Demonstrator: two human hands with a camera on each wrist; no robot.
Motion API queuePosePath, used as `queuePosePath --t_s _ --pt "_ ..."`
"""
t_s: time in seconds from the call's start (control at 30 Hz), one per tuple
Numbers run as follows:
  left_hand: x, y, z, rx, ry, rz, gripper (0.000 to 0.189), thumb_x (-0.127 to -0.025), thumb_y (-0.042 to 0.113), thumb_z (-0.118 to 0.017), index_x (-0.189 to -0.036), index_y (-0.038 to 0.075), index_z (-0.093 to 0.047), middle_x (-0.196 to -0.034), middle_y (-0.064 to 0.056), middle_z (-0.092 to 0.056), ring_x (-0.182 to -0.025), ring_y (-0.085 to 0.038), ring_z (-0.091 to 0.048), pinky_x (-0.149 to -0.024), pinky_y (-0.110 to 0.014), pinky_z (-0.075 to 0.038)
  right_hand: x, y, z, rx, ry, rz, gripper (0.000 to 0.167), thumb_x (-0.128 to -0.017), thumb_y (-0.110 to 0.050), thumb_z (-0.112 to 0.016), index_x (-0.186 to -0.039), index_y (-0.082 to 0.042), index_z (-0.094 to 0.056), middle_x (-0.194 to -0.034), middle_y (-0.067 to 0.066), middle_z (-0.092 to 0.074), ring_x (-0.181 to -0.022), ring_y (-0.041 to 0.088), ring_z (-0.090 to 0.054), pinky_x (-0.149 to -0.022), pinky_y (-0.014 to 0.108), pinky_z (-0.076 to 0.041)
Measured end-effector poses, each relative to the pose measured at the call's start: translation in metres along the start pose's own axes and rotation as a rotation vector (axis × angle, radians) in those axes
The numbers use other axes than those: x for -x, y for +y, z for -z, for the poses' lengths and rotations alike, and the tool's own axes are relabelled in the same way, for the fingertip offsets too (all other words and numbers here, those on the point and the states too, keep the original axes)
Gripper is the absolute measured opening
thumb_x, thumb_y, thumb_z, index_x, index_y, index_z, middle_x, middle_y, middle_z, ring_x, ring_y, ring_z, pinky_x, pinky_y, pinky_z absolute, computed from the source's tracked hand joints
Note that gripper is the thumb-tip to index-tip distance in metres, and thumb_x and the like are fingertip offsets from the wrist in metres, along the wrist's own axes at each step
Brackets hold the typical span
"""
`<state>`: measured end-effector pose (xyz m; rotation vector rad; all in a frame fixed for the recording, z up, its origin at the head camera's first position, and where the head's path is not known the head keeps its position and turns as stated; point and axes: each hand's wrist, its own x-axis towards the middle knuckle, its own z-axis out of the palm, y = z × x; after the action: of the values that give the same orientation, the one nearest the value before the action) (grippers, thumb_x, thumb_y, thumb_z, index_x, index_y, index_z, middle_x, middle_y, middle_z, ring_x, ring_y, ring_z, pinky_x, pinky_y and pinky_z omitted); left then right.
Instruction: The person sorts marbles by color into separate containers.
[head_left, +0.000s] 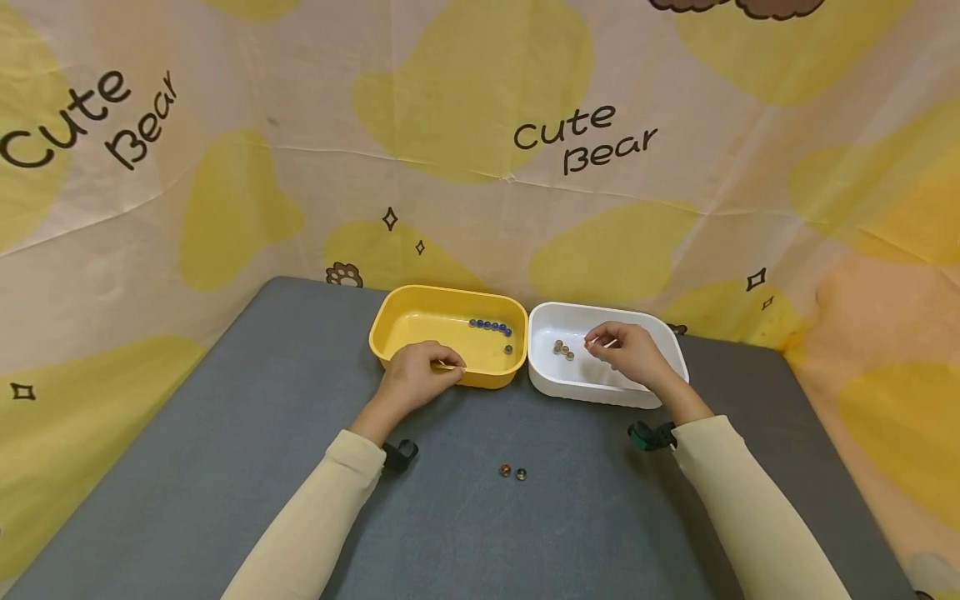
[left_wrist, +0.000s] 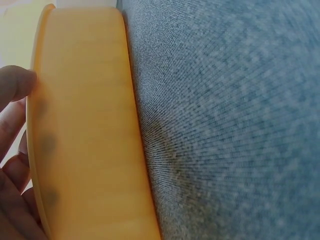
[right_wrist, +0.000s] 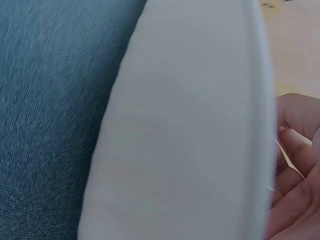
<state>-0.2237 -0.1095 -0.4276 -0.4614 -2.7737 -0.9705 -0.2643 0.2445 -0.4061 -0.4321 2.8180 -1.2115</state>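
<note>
My left hand (head_left: pixel 422 375) is at the near wall of the yellow box (head_left: pixel 405 292). In the left wrist view the thumb (left_wrist: pixel 20 82) touches the rim and the other fingers reach behind it, with dark blurs showing through the wall. Several blue marbles (head_left: pixel 495 327) lie in this box, most in a row at the right back. Over the white box (head_left: pixel 667 342) is my right hand (head_left: pixel 630 354), thumb and fingers together, pinching a small reddish marble (head_left: pixel 588 342) at the tips. Several tan marbles (head_left: pixel 562 350) sit on the white box's floor, left of that hand.
On the grey table (head_left: pixel 450 533), in front of the boxes, lie a brownish-orange marble (head_left: pixel 506 471) and a dark marble (head_left: pixel 521 474) side by side. The two boxes stand end to end, close to the patterned cloth (head_left: pixel 465 200) behind the table.
</note>
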Motion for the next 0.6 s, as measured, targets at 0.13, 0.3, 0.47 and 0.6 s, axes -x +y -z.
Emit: queuePosePath --t_s 0.13,0.3,0.47,0.6 --pt "0.000 0.000 0.000 0.001 -0.002 0.000 0.005 -0.084 0.028 -0.071 -0.084 0.025 -0.075 -0.088 0.010 -0.070 -0.083 -0.009 -0.063 -0.079 -0.031 -0.049 -0.008 0.008 -0.002 0.008 -0.005 -0.023 0.019 -0.091 -0.014 -0.064 -0.104 -0.001 -0.068 -0.094 0.017 -0.068 -0.078 0.033 -0.062 -0.057 0.025 -0.049" --pt "0.000 0.000 0.000 0.001 -0.002 -0.004 0.005 -0.084 0.028 -0.071 -0.085 0.025 -0.075 -0.087 0.010 -0.070 -0.082 -0.009 -0.063 -0.079 -0.031 -0.050 -0.017 0.015 -0.005 0.022 -0.013 -0.063 0.018 -0.091 -0.014 -0.065 -0.103 -0.002 -0.069 -0.091 0.015 -0.068 -0.075 0.032 -0.061 -0.057 0.025 -0.049" --pt "0.000 0.000 0.000 0.004 -0.001 -0.005 0.005 -0.084 0.028 -0.071 -0.085 0.025 -0.075 -0.087 0.010 -0.070 -0.082 -0.009 -0.062 -0.079 -0.031 -0.050 -0.024 0.023 -0.007 0.041 -0.019 -0.102 0.017 -0.091 -0.014 -0.064 -0.104 -0.003 -0.068 -0.088 0.012 -0.066 -0.073 0.026 -0.061 -0.057 0.026 -0.049" --pt "0.001 0.000 0.000 0.006 -0.001 -0.002 0.004 -0.084 0.028 -0.071 -0.085 0.026 -0.075 -0.087 0.010 -0.070 -0.083 -0.009 -0.062 -0.080 -0.031 -0.050 -0.029 0.030 -0.009 0.049 -0.019 -0.125 0.017 -0.091 -0.013 -0.064 -0.103 -0.003 -0.068 -0.086 0.010 -0.065 -0.070 0.020 -0.060 -0.056 0.026 -0.048"
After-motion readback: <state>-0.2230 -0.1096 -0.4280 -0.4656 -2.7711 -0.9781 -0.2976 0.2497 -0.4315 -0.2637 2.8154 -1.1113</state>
